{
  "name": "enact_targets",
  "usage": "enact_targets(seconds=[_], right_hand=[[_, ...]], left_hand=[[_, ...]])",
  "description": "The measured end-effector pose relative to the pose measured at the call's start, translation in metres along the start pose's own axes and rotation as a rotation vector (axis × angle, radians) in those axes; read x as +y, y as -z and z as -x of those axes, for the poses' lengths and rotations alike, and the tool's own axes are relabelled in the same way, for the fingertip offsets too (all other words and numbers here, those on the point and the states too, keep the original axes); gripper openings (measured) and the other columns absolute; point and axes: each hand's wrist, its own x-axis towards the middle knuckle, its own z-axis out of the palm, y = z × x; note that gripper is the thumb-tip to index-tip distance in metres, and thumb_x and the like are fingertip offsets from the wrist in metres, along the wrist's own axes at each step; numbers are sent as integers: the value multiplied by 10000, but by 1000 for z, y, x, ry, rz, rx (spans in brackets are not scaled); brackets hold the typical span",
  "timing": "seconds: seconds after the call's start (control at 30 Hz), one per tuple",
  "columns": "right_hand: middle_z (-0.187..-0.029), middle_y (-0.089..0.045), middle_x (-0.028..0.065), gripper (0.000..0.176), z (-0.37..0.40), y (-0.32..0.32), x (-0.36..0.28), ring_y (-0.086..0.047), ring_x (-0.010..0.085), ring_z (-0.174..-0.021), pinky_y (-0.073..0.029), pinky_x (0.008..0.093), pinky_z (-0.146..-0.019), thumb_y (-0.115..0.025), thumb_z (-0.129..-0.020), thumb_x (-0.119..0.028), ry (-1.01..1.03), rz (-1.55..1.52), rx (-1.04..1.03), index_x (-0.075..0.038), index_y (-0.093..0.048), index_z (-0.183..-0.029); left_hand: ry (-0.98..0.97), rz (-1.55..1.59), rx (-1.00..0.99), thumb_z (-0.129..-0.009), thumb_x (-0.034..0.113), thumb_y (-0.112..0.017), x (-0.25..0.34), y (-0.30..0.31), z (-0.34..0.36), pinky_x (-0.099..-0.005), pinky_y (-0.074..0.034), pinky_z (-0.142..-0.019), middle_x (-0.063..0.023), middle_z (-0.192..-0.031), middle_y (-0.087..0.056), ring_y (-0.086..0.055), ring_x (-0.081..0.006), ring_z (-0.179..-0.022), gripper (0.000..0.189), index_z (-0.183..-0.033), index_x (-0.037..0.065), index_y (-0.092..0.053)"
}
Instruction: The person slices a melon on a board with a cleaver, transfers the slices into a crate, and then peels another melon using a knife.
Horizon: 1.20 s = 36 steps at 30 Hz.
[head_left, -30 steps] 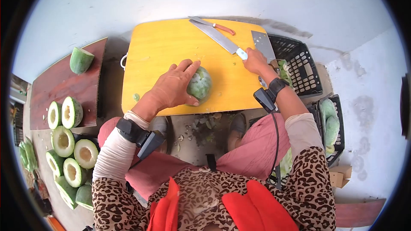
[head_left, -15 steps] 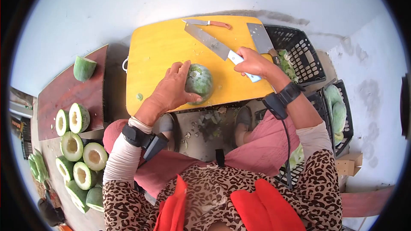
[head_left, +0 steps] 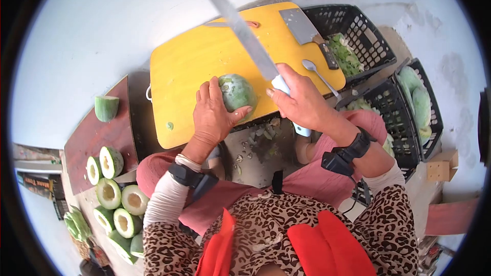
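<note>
On the yellow table [head_left: 194, 61], left hand [head_left: 215, 115] grips melon [head_left: 236, 92] (knife [head_left: 240, 25] aloft).

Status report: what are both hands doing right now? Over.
Left hand on melon, yellow board. Right hand grips long knife, blade raised. Nothing blocking.

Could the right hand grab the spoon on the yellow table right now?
Probably not yet. The right hand is wrapped around the long knife, so it is busy. The spoon lies close by on the yellow table, uncovered, so the way there looks free.
</note>
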Motion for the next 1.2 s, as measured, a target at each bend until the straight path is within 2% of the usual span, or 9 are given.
enact_targets(seconds=[0.07,0.1,0.2,0.23,0.37,0.47,0.57,0.77,1.2], right_hand=[[-688,-575,95,366,5,-2,13,-602,209,-543,-489,340,-545,-562,-904,-85,-31,34,-65,33,-428,-1225],[-783,-606,187,313,12,-3,10,-639,316,-657,-495,396,-604,-551,-893,-73,-42,101,-103,48,-439,-1160],[-919,-603,257,296,32,-12,20,-621,406,-818,-486,458,-677,-545,-873,-52,157,231,-74,59,-437,-1126],[-1016,-570,278,382,37,-14,19,-593,431,-895,-479,491,-723,-551,-861,-45,110,236,-119,71,-422,-1202],[-1036,-540,275,550,51,-13,8,-601,442,-811,-512,480,-678,-556,-864,-50,119,308,-164,78,-336,-1352],[-1000,-531,288,564,57,-16,9,-607,429,-738,-515,475,-601,-548,-858,-28,152,386,-169,105,-299,-1346],[-878,-553,283,520,58,-10,2,-628,402,-626,-515,443,-494,-561,-763,15,174,416,-195,153,-344,-1215],[-867,-559,278,370,67,0,-13,-637,401,-632,-539,436,-510,-545,-778,12,116,414,-275,142,-386,-1085],[-850,-574,287,297,48,-15,-17,-645,411,-666,-536,439,-526,-538,-787,14,30,422,-291,134,-417,-1030]], left_hand=[[30,17,12,-621,431,-849,5,-4,-1,-457,-412,-988,-240,-1287,-454,-464,-419,-1164,1015,-1361,-36,-335],[-42,-3,76,-637,421,-842,3,-7,-1,-468,-399,-993,-238,-1286,-454,-462,-424,-1158,978,-1347,-37,-350],[-225,-12,221,-693,369,-813,-7,-11,-3,-495,-362,-1007,-234,-1275,-458,-458,-430,-1145,825,-1289,-35,-412],[-265,21,239,-716,337,-799,-4,-7,-6,-499,-350,-1011,-232,-1267,-463,-457,-427,-1142,746,-1259,-30,-443],[-431,105,260,-767,192,-736,-2,-7,-10,-482,-348,-990,-207,-1214,-499,-471,-394,-1122,467,-1143,-2,-541],[-481,88,242,-751,131,-709,-3,-18,-11,-466,-360,-956,-182,-1172,-523,-480,-383,-1101,398,-1103,19,-561],[-508,50,351,-751,131,-670,-2,-29,-12,-464,-365,-937,-169,-1158,-532,-497,-365,-1075,382,-1100,23,-559],[-516,4,445,-765,167,-630,-2,-40,-16,-467,-371,-934,-161,-1141,-549,-517,-351,-1061,363,-1088,14,-570],[-536,-15,451,-736,172,-639,-4,-39,-17,-458,-379,-939,-165,-1135,-585,-535,-335,-1088,367,-1050,-15,-609]])
